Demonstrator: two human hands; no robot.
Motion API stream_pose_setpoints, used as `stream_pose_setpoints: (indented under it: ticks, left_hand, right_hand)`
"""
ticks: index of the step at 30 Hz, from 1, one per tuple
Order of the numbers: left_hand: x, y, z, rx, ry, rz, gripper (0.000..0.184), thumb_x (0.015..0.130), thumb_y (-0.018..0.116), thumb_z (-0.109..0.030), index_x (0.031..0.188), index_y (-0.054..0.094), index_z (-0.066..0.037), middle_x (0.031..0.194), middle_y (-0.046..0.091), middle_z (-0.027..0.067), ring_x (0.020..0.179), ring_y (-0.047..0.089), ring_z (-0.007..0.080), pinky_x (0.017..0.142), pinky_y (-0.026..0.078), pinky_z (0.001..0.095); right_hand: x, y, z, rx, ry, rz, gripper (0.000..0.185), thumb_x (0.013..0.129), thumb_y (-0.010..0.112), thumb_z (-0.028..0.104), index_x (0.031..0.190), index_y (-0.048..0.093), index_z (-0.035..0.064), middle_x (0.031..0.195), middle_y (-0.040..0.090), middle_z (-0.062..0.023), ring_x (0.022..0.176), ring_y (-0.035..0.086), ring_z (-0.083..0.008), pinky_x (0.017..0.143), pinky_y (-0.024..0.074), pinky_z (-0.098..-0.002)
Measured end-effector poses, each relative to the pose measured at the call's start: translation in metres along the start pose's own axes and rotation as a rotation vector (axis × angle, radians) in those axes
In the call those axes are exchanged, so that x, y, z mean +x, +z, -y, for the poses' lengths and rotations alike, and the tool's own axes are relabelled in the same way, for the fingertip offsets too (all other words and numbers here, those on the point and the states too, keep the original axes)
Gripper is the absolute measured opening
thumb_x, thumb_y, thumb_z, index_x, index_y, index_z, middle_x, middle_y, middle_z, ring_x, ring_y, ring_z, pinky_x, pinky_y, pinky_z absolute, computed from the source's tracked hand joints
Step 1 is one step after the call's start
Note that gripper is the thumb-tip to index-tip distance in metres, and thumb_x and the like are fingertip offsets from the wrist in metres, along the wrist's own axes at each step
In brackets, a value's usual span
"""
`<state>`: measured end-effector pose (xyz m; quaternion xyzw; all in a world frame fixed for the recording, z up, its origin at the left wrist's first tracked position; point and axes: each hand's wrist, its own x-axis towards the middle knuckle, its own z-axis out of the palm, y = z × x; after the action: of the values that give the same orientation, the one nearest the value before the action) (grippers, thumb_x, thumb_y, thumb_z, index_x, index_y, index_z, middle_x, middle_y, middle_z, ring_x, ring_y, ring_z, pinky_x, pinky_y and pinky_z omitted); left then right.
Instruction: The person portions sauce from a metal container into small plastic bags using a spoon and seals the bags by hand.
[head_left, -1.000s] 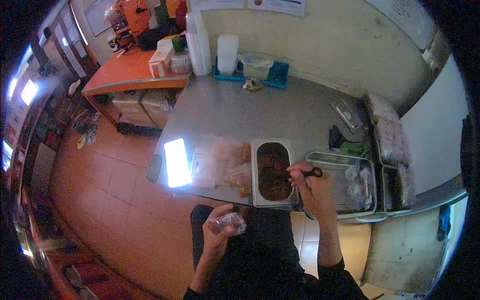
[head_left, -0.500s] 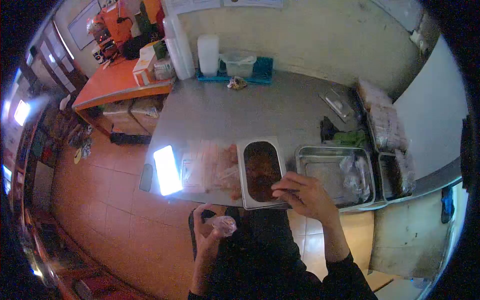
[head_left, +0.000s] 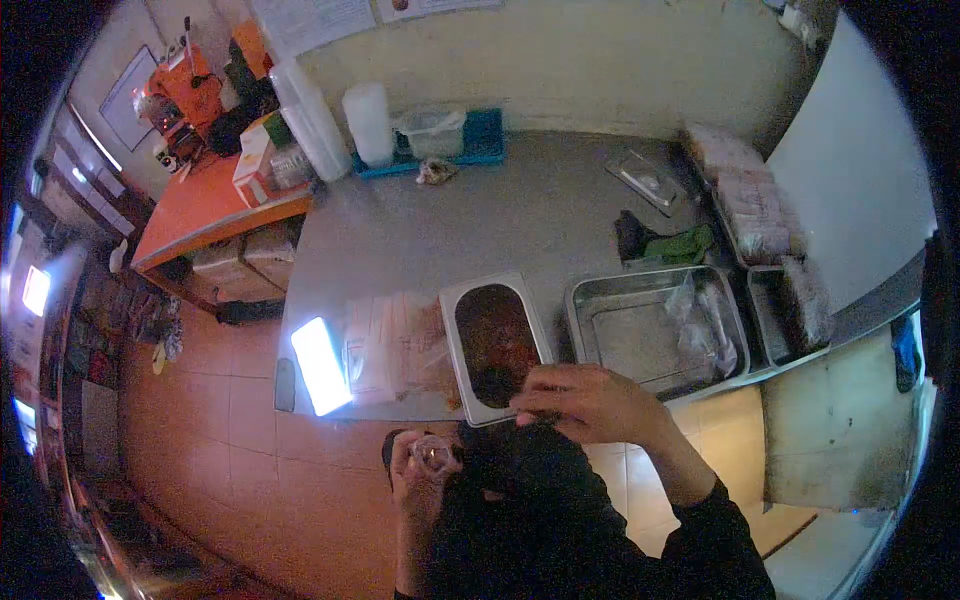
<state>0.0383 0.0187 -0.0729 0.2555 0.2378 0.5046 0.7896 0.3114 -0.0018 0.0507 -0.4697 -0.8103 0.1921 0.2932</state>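
My left hand (head_left: 415, 472) is closed around a small clear plastic bag (head_left: 434, 455) in front of the table edge; its mouth faces up. My right hand (head_left: 585, 402) is over the near right corner of a deep steel pan (head_left: 458, 345). Its fingers are pressed together, and whatever they pinch is too dark to make out. Dark reddish-brown contents (head_left: 497, 335) fill part of the pan. Left of the pan lie flat clear plastic packets (head_left: 385, 345), blurred, with reddish stuff at their right side.
A bright white lit panel (head_left: 321, 366) lies at the table's left corner. Right of the pan stands a shallow steel tray (head_left: 625, 340) holding a crumpled plastic bag (head_left: 705, 325). Beyond are a green cloth (head_left: 680, 245), stacked packets (head_left: 755, 205) and a blue tray (head_left: 485, 140) with plastic containers.
My right hand has moved from above the pan towards its near edge and the plastic bag. The bag's mouth now faces the camera more. The whole view has shifted slightly.
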Motion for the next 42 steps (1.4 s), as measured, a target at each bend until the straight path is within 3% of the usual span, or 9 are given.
stream_pose_setpoints:
  ticks: [10,15,21,25,28,33,37,40,42]
  left_hand:
    - [0.013,0.006,-0.003,0.052,-0.125,-0.23,0.051,0.083,0.064,-0.013,0.126,0.037,-0.009,0.114,0.051,0.012,0.107,0.053,0.0261,0.082,0.052,0.0426]
    - [0.009,0.01,-0.001,0.138,-0.02,-0.092,0.048,0.083,0.067,-0.022,0.122,0.043,-0.009,0.109,0.054,0.0103,0.1,0.057,0.0243,0.08,0.054,0.0419]
    - [0.017,0.003,0.003,0.134,-0.049,-0.032,0.047,0.083,0.067,-0.021,0.121,0.044,-0.008,0.104,0.056,0.0085,0.092,0.06,0.0219,0.077,0.055,0.039]
    - [0.014,0.018,0.003,0.204,-0.047,-0.155,0.046,0.083,0.067,-0.022,0.12,0.044,-0.008,0.103,0.056,0.0085,0.09,0.06,0.0217,0.077,0.055,0.0388]
    - [0.009,0.021,0.004,0.304,0.026,-0.104,0.041,0.09,0.058,-0.025,0.125,0.042,-0.012,0.097,0.054,0.0079,0.082,0.055,0.0192,0.062,0.05,0.0279]
    - [0.004,0.034,-0.002,0.077,-0.066,0.02,0.05,0.081,0.07,-0.022,0.119,0.042,-0.007,0.103,0.056,0.012,0.093,0.059,0.0265,0.08,0.052,0.0416]
    - [0.009,0.037,0.006,0.121,-0.012,0.06,0.051,0.079,0.072,-0.023,0.118,0.042,-0.007,0.102,0.057,0.0124,0.093,0.059,0.0255,0.081,0.051,0.0408]
    - [0.005,0.048,0.005,-0.031,-0.022,0.017,0.05,0.079,0.072,-0.022,0.117,0.043,-0.008,0.101,0.057,0.0125,0.091,0.059,0.0247,0.083,0.05,0.0416]
    - [0.007,0.046,0.005,-0.045,0.022,0.063,0.048,0.079,0.072,-0.021,0.116,0.043,-0.008,0.1,0.057,0.0117,0.091,0.059,0.024,0.084,0.049,0.0421]
  right_hand:
    - [0.019,0.002,-0.037,-0.016,0.002,-0.273,0.022,0.08,0.064,0.014,0.101,0.061,0.0083,0.09,0.058,-0.0096,0.083,0.06,-0.029,0.072,0.0498,-0.0374]
    - [0.01,0.0,-0.023,0.099,-0.009,0.024,0.019,0.085,0.056,0.018,0.1,0.06,0.0082,0.092,0.055,-0.0107,0.087,0.058,-0.0344,0.076,0.0494,-0.0422]
    - [0.003,-0.003,-0.03,0.151,0.125,0.023,0.017,0.089,0.054,0.018,0.089,0.064,0.0039,0.079,0.059,-0.0109,0.078,0.061,-0.0268,0.067,0.0467,-0.0344]
    - [0.017,-0.008,-0.034,0.319,0.156,-0.139,0.025,0.089,0.056,0.028,0.087,0.063,0.0035,0.079,0.064,-0.0143,0.072,0.064,-0.0295,0.061,0.0486,-0.04]
    - [0.017,-0.01,-0.029,0.31,0.11,-0.104,0.026,0.089,0.055,0.028,0.086,0.063,0.0032,0.069,0.063,-0.0124,0.067,0.064,-0.027,0.06,0.0486,-0.0376]
    - [0.011,-0.009,-0.032,0.359,0.089,-0.192,0.027,0.089,0.056,0.029,0.086,0.063,0.0036,0.079,0.064,-0.0113,0.071,0.064,-0.0261,0.062,0.0491,-0.0364]
    - [0.012,-0.01,-0.028,0.215,0.198,-0.081,0.027,0.089,0.055,0.029,0.089,0.063,0.004,0.083,0.064,-0.01,0.076,0.063,-0.0277,0.066,0.0498,-0.0363]
    - [0.005,-0.021,-0.016,0.192,0.005,-0.196,0.026,0.089,0.055,0.029,0.092,0.064,0.0048,0.083,0.064,-0.0086,0.08,0.063,-0.0294,0.071,0.05,-0.037]
    - [0.001,-0.031,-0.002,0.204,0.177,-0.022,0.023,0.089,0.056,0.027,0.095,0.065,0.0067,0.086,0.064,-0.0088,0.083,0.063,-0.0298,0.073,0.0502,-0.0374]
